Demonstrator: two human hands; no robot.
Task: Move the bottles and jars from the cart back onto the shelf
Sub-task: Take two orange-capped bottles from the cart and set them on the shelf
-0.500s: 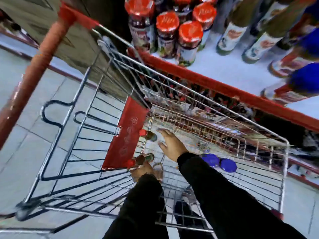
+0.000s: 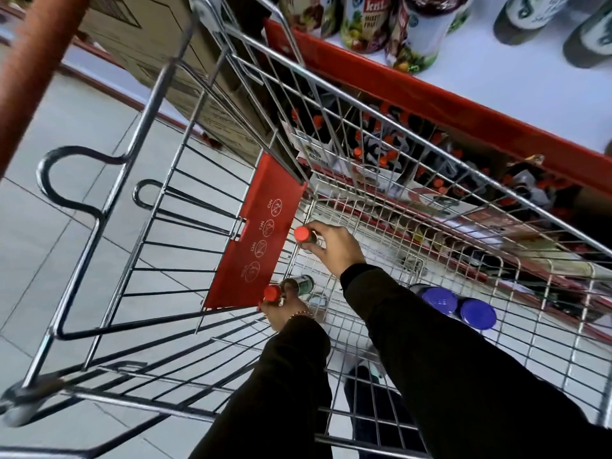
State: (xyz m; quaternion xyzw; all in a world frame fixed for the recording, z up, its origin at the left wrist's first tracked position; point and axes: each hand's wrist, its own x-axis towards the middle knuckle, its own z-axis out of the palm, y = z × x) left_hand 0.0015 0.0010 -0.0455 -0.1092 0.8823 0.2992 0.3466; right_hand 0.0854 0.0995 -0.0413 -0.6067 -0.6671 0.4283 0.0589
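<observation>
Two red-capped bottles are in our hands right now, one each, both down at the back end of the cart [image 2: 347, 94] next to the red child-seat flap [image 2: 256, 240]. Our right hand [image 2: 332, 250] is wrapped around the upper red-capped bottle [image 2: 306, 236], fingers curled over its neck just below the cap. Our left hand [image 2: 284, 314] is clamped on the lower red-capped bottle [image 2: 291, 288], the one with a green label, again near the cap end. Grabbing by the neck makes sense, since both bottles sit low on the wire floor and that's the bit that sticks up toward us.

Also left in the basket are two blue-lidded jars [image 2: 458, 308], side by side on the wire floor just right of our right sleeve, so we reckon the job is nowhere near finished. The shelf [image 2: 496, 81] runs right alongside the cart's far side, with fruit jars [image 2: 390, 21] and dark bottles already standing on it. Parking the cart that close keeps the trip short: lift over the rim and set down.
</observation>
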